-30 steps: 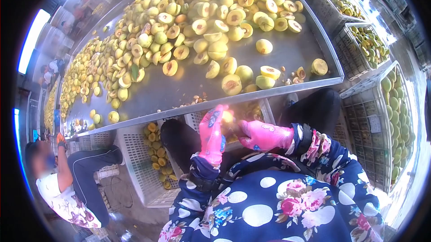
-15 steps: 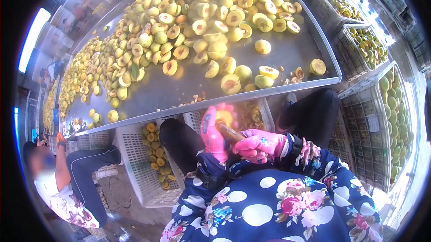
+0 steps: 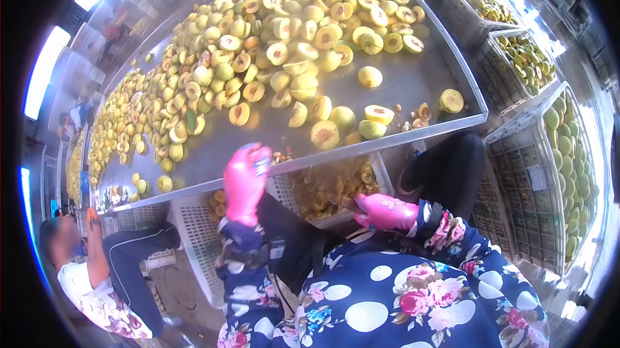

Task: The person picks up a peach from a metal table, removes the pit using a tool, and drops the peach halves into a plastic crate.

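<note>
My left hand (image 3: pixel 245 183), in a pink glove, is raised at the near edge of the metal table (image 3: pixel 310 162). Its fingers are curled, and whatever they may hold is hidden. Lower right, my right hand (image 3: pixel 387 212), also gloved in pink, is closed above my lap around a tool, of which only a small dark part shows. Halved yellow-green fruits (image 3: pixel 239 114) are heaped over the table. Several lie near its front edge, among them a half (image 3: pixel 325 135) with its cut face up and another half (image 3: pixel 379 113) beside loose pits.
Below the table edge stand a crate (image 3: pixel 332 186) of fruit pieces and a white crate (image 3: pixel 194 232) on the left. Tall crates (image 3: pixel 523 180) of fruit line the right. Another person (image 3: pixel 97 283) sits at the far left. My knees are under the table edge.
My left hand has moved left and away from my right hand; the fruit it held is no longer visible. My right hand has shifted slightly right. The view has moved slightly.
</note>
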Demonstrator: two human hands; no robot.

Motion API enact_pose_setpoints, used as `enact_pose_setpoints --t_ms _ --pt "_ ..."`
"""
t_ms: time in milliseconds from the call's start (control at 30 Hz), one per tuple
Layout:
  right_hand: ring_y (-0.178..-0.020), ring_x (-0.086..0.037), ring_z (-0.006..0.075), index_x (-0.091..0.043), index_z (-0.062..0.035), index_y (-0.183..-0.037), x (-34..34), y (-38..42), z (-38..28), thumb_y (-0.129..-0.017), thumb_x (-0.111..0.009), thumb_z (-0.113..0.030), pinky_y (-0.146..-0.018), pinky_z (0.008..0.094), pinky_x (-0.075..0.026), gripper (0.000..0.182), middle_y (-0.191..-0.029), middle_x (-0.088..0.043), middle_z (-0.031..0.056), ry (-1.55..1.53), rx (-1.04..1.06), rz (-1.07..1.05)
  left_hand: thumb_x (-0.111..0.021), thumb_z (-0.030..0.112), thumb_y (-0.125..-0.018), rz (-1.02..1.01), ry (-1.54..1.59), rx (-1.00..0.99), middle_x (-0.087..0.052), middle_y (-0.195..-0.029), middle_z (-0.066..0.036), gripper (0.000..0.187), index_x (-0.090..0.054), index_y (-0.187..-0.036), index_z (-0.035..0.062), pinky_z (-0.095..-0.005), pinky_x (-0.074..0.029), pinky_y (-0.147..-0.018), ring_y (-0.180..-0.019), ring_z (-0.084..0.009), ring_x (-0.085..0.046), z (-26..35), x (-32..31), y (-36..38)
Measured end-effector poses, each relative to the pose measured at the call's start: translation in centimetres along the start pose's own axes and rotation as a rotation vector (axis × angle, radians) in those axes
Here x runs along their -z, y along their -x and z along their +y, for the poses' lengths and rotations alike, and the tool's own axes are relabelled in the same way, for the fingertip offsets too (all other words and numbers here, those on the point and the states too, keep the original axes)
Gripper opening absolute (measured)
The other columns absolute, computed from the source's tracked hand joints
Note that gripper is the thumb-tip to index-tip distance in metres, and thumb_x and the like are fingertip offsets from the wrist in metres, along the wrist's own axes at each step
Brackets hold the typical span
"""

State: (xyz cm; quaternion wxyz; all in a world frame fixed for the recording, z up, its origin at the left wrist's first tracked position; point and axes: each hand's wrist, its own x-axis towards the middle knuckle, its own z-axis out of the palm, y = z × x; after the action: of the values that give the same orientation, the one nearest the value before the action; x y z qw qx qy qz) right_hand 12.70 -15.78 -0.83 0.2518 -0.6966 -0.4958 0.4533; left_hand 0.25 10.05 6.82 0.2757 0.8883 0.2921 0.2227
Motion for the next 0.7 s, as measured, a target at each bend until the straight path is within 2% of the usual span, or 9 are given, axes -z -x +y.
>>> enact_pose_setpoints --t_ms 200,300,333,433,500,533,567,600,700 --pt "-0.079 -0.059 0.0422 -0.046 0.0045 -0.097 2.8 3.1 -1.2 -0.088 -0.054 -0.018 -0.065 0.0428 -0.046 0.025 -0.08 -0.059 0.0248 -0.204 -0.091 0.063 -0.072 0.036 -0.075 -0.372 -0.035 0.165 -0.066 -0.095 -0.019 0.053 -0.059 -0.11 -0.0015 -0.0356 -0.049 -0.08 -0.09 -0.0282 -0.065 3.3 -11.3 -4.2" --pt "-0.061 -0.059 0.0221 -0.047 0.0001 -0.097 2.4 3.4 0.0 -0.089 -0.055 -0.021 -0.055 0.034 -0.046 0.024 -0.07 -0.058 0.0112 -0.295 0.03 0.224 -0.072 0.031 -0.075 -0.452 0.041 0.209 -0.066 -0.095 -0.019 0.05 -0.059 -0.107 -0.0036 -0.0355 -0.05 -0.08 -0.087 -0.0299 -0.065 5.5 -11.4 -4.6" --pt "-0.065 -0.06 0.0246 -0.047 0.0006 -0.098 2.7 3.6 -0.3 -0.09 -0.054 -0.02 -0.058 0.0351 -0.046 0.023 -0.074 -0.058 0.0135 -0.344 -0.003 0.215 -0.072 0.028 -0.074 -0.443 0.07 0.214 -0.067 -0.094 -0.018 0.047 -0.059 -0.105 -0.0037 -0.0347 -0.05 -0.079 -0.085 -0.0289 -0.065 5.6 -11.4 -4.5" --pt "-0.071 -0.059 0.0257 -0.048 0.001 -0.1 4.1 4.0 -1.9 -0.091 -0.054 -0.018 -0.063 0.0356 -0.044 0.022 -0.078 -0.058 0.0152 -0.505 -0.045 0.198 -0.074 0.018 -0.074 -0.191 0.556 0.173 -0.067 -0.088 -0.013 0.035 -0.061 -0.1 -0.0014 -0.032 -0.051 -0.075 -0.078 -0.0249 -0.066 4.2 -11.9 -3.8" --pt "-0.066 -0.054 0.0179 -0.048 -0.0003 -0.101 4.3 4.2 -2.4 -0.091 -0.054 -0.018 -0.06 0.0324 -0.043 0.021 -0.074 -0.056 0.0092 -0.638 -0.019 0.206 -0.065 0.01 -0.081 -0.26 0.953 0.368 -0.062 -0.105 -0.016 0.036 -0.054 -0.113 -0.0025 -0.034 -0.051 -0.083 -0.093 -0.0269 -0.062 3.9 -10.0 -2.9" --pt "-0.051 -0.045 0.0063 -0.045 -0.0034 -0.106 4.0 3.8 -2.5 -0.092 -0.055 -0.022 -0.046 0.0227 -0.039 0.025 -0.068 -0.049 -0.0004 -0.675 0.053 0.226 -0.062 0.008 -0.083 -0.277 1.238 0.458 -0.06 -0.109 -0.017 0.037 -0.051 -0.116 -0.0029 -0.0361 -0.051 -0.085 -0.097 -0.0281 -0.061 4.2 -9.0 -1.9" --pt "-0.051 -0.046 0.0061 -0.045 -0.0033 -0.106 4.2 3.9 -2.9 -0.092 -0.055 -0.022 -0.046 0.0224 -0.039 0.025 -0.068 -0.049 -0.0003 -0.667 0.05 0.212 -0.058 0.006 -0.084 -0.288 1.526 0.546 -0.058 -0.113 -0.019 0.037 -0.049 -0.12 -0.0033 -0.0381 -0.051 -0.087 -0.101 -0.0293 -0.059 4.3 -8.0 -1.1" --pt "-0.051 -0.046 0.006 -0.045 -0.0032 -0.106 4.7 4.1 -3.8 -0.092 -0.055 -0.022 -0.046 0.0221 -0.039 0.026 -0.069 -0.05 -0.0003 -0.659 0.047 0.195 -0.051 0.003 -0.087 -0.357 1.632 0.587 -0.052 -0.121 -0.021 0.041 -0.043 -0.126 -0.0028 -0.0438 -0.049 -0.091 -0.111 -0.0333 -0.053 4.5 -7.1 -0.6" --pt "-0.052 -0.046 0.0057 -0.045 -0.003 -0.108 5.0 4.0 -5.5 -0.092 -0.054 -0.023 -0.047 0.0212 -0.039 0.026 -0.069 -0.05 0.0001 -0.655 0.039 0.144 -0.049 0.01 -0.089 -0.357 1.743 0.576 -0.052 -0.121 -0.022 0.041 -0.042 -0.128 -0.0021 -0.0437 -0.049 -0.091 -0.11 -0.0334 -0.053 5.9 -5.7 1.2"
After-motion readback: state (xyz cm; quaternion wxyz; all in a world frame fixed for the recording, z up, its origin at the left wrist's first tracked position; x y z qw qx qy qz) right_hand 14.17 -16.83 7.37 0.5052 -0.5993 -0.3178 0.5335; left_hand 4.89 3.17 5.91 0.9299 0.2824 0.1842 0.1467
